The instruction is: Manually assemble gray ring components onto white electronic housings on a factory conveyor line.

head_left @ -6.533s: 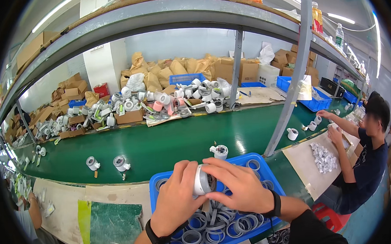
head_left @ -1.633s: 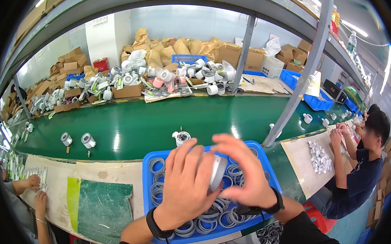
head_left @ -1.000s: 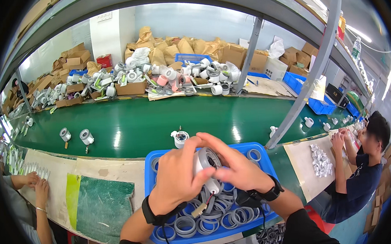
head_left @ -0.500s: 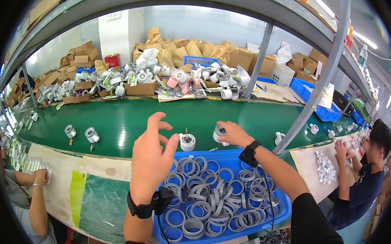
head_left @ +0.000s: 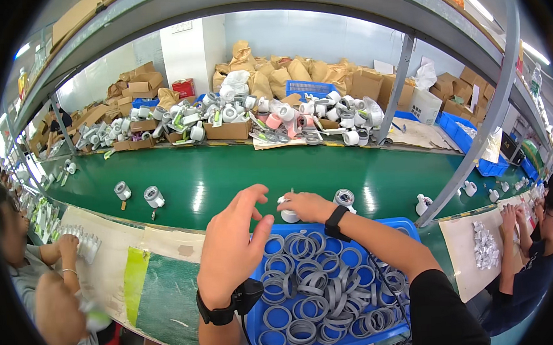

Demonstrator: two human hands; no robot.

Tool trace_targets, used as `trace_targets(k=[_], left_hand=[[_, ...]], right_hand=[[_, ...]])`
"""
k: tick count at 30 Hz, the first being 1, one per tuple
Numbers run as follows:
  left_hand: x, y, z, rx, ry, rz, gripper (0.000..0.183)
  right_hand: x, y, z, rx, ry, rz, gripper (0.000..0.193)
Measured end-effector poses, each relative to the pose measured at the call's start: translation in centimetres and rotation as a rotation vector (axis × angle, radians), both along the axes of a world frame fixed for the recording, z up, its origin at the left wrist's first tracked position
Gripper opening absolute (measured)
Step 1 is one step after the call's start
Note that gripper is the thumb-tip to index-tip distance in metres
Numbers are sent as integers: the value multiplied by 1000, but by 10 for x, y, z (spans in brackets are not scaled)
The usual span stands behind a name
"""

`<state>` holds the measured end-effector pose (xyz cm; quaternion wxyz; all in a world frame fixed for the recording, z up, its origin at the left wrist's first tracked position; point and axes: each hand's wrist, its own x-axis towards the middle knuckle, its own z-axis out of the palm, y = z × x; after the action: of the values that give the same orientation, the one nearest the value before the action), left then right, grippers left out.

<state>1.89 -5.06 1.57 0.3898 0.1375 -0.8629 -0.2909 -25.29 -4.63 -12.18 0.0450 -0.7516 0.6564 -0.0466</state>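
Observation:
My left hand point(head_left: 235, 245) hangs over the left end of the blue tray point(head_left: 253, 321), fingers apart and curved, holding nothing. Beyond the tray's far edge, my right hand point(head_left: 310, 207) has its fingers closed at the top of a white round housing point(head_left: 289, 217), which stands on the green conveyor belt. The hand partly covers that housing. Just right of it stands a second white round housing point(head_left: 344, 198) with a dark inside, touched by neither hand. Many loose grey rings point(head_left: 301, 332) fill the tray below my wrists.
Two more housings point(head_left: 153, 196) sit left on the green belt point(head_left: 245, 167). A grey shelf post point(head_left: 473, 154) slants up at the right. Co-workers sit on both sides; white small parts point(head_left: 486, 245) lie before the right one. Behind the belt are piled housings and boxes point(head_left: 228, 130).
My right hand has let go of the right-hand housing and moved left onto the middle one. My left hand stays open. The view has shifted, and a co-worker's hand at left has moved.

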Motion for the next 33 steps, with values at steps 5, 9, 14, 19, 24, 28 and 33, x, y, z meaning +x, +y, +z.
trace_targets(k=[5,9,14,19,24,28,33], left_hand=[[-11,12,-7,-253,-86,113,65],[-30,61,-5,-429,-98,76,86],[-12,96,-15,-256,148,-91,81],[-5,110,9,-167,71,-75,72],[27,136,8,-157,95,-99,71],[50,170,-21,331,247,-175,72],[83,198,-73,653,413,-132,83]], right_hand=[[28,38,74,-300,-377,-142,48],[76,122,147,-323,-610,-115,38],[64,205,163,-161,-1123,-75,35],[-45,234,68,-241,-354,-434,26],[-55,233,-4,-55,10,-597,15],[-64,217,-41,-304,133,-577,11],[-45,215,5,-181,-16,-611,14]])
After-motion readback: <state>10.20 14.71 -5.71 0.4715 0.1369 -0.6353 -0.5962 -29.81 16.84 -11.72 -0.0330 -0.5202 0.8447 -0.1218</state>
